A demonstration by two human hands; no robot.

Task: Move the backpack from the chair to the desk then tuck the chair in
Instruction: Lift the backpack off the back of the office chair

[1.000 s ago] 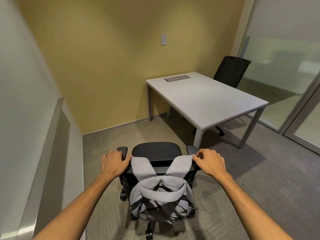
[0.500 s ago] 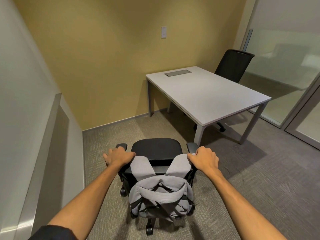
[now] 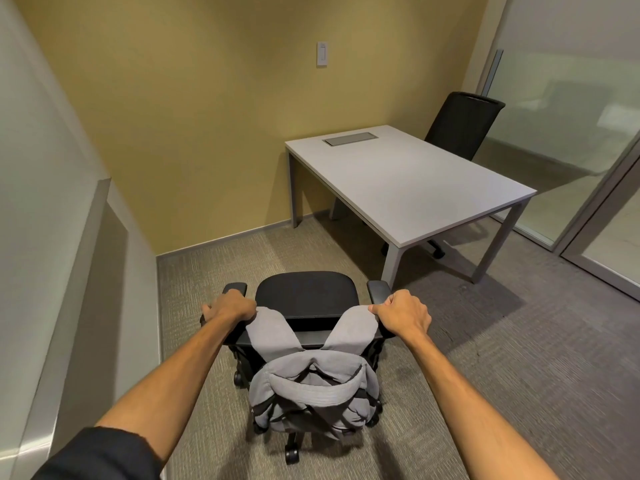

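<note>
My left hand (image 3: 230, 308) and right hand (image 3: 403, 312) grip the top of the black office chair (image 3: 306, 296) backrest. Grey backpack (image 3: 313, 389) hangs behind it by its straps. White desk (image 3: 408, 178) stands far right, second chair (image 3: 462, 124) beyond it.

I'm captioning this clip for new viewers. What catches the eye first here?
A grey backpack hangs by its straps over the back of a black chair, low centre. The left hand and right hand grip the chair's top corners. A bare white desk stands beyond, right.
</note>
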